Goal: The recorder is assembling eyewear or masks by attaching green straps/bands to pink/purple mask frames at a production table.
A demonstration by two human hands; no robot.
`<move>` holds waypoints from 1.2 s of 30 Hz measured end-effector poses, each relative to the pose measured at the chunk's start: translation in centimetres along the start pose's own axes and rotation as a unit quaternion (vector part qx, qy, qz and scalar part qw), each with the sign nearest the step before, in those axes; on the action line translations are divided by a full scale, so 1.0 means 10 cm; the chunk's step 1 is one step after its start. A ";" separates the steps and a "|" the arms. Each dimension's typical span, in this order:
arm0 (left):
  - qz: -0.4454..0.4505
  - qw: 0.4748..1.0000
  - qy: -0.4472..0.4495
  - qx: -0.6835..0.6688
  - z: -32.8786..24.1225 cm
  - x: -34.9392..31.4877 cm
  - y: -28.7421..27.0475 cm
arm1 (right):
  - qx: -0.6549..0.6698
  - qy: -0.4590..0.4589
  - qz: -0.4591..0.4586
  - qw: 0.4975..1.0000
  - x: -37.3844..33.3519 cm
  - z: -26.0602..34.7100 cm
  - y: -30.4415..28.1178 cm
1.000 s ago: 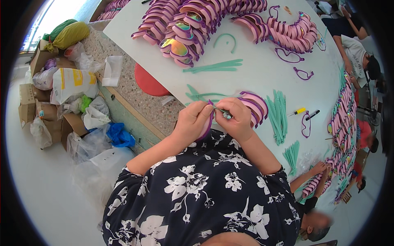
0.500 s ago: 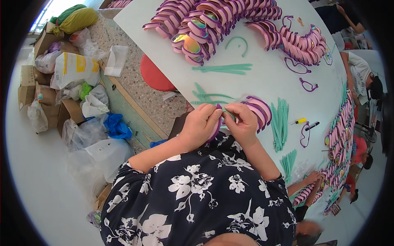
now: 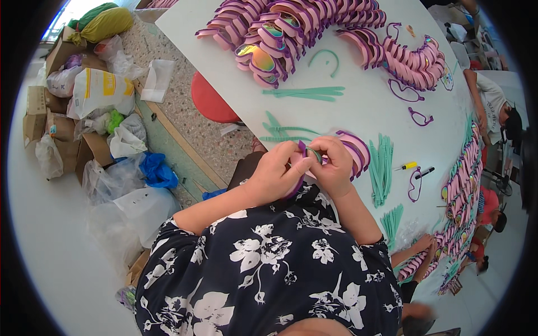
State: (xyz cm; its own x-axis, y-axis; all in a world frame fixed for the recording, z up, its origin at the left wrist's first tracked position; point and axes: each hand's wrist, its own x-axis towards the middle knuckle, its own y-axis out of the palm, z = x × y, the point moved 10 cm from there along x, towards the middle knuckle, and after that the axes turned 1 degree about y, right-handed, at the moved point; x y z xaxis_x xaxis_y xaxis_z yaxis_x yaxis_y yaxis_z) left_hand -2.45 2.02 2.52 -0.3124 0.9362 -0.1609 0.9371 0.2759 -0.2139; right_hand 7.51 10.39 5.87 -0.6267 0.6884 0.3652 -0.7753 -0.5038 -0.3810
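Note:
Close to my body at the table edge, my left hand (image 3: 280, 171) is closed around a pink and purple pair of swim goggles (image 3: 303, 147), mostly covered by my fingers. My right hand (image 3: 334, 165) pinches a green rubber strap (image 3: 316, 156) against the goggles' purple side piece. Both sets of fingertips meet there, so how far the strap is threaded is hidden. A short row of pink and purple goggles (image 3: 358, 150) rests right beside my right hand. Beyond my hands lie loose ribbed green straps (image 3: 286, 134).
Bundles of green straps (image 3: 381, 171) lie to the right, near a yellow screwdriver (image 3: 409, 166), a black pen (image 3: 426, 172) and a purple frame (image 3: 415, 185). Long rows of goggles (image 3: 291, 33) fill the far side. A red stool (image 3: 212, 99) stands left; co-workers' arms (image 3: 420, 252) reach in at right.
My left hand has tilted a little, and the goggles' purple end now stands more upright between my fingers. My right hand has shifted slightly, still pinching the strap.

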 end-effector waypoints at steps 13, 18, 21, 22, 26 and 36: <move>0.039 0.946 -0.111 -0.304 0.40 -0.06 0.10 | -0.121 -0.112 -0.011 0.986 0.03 0.40 -0.02; 0.051 0.955 -0.109 -0.271 0.41 -0.07 0.13 | -0.132 -0.132 0.007 0.982 0.00 0.41 0.03; 0.048 0.974 -0.062 -0.213 0.29 -0.05 0.10 | -0.135 -0.140 0.004 0.981 -0.01 0.41 0.04; 0.046 0.979 -0.054 -0.192 0.28 -0.05 0.09 | -0.133 -0.142 0.006 0.981 -0.01 0.41 0.04; 0.049 0.995 -0.004 -0.092 0.18 -0.03 0.02 | -0.139 -0.146 0.014 0.979 -0.03 0.40 0.05; -0.018 0.997 0.069 0.014 -0.03 -0.07 -0.09 | -0.015 0.014 0.006 1.000 -0.06 0.13 0.02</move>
State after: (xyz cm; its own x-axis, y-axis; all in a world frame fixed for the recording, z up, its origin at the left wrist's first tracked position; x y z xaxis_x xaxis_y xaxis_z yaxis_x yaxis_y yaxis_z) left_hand -3.02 1.19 3.10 -0.3194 0.9474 -0.0192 0.9205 0.3053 -0.2438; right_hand 7.61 9.20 6.62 -0.6335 0.6967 0.3366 -0.7646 -0.4967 -0.4107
